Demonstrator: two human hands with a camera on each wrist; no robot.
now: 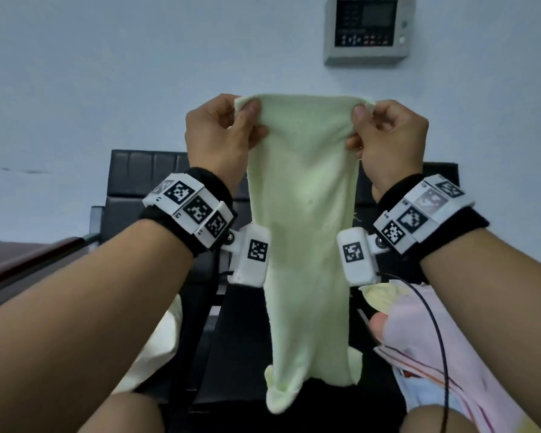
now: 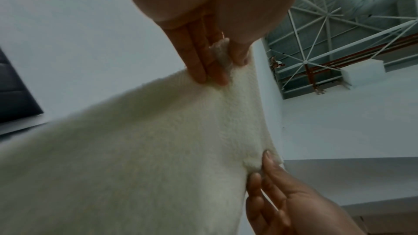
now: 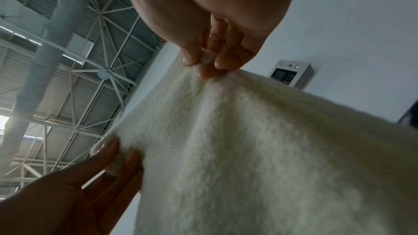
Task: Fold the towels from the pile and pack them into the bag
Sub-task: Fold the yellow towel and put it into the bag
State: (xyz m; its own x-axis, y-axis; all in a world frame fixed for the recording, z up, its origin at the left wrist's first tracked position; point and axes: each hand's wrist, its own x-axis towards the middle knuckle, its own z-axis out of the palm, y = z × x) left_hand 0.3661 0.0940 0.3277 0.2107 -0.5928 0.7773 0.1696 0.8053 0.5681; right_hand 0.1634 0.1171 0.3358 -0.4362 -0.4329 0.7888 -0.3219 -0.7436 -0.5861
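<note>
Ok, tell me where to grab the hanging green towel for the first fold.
Probably take the green towel by its free bottom corners, coming from below. The left hand and right hand already pinch the top corners, so it hangs long and narrow, its lower end bunched and curled.

The towel (image 1: 303, 214) hides the middle of the chair (image 1: 144, 189) behind it; beside the chair, a pink cloth (image 1: 450, 354) runs off the lower edge.
</note>
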